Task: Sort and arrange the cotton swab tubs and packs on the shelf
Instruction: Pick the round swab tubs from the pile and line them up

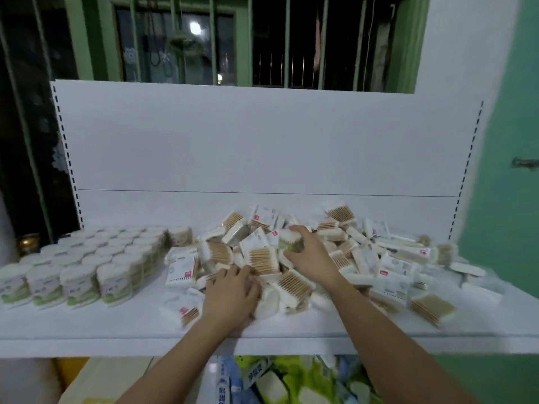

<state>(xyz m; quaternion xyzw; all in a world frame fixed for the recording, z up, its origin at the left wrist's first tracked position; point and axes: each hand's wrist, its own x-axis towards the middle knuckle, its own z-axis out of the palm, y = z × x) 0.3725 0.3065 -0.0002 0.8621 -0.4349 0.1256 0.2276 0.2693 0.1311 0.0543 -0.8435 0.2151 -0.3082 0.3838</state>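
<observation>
On the white shelf [87, 325], round cotton swab tubs [84, 258] with green-and-white labels stand in neat rows at the left. A loose heap of flat swab packs [379, 258] with wooden sticks covers the middle and right. My right hand [309, 252] reaches into the heap and grips a round tub [288, 242] lying among the packs. My left hand [230, 293] lies palm down on the packs at the heap's front, its fingers spread over a pack [262, 259]. Whether it holds anything is hidden.
A white slotted back panel [262, 141] rises behind the shelf. A barred window is above it, and a green wall [510, 199] stands at the right. Below the shelf's front edge lie bagged goods in green, blue and white [277, 380].
</observation>
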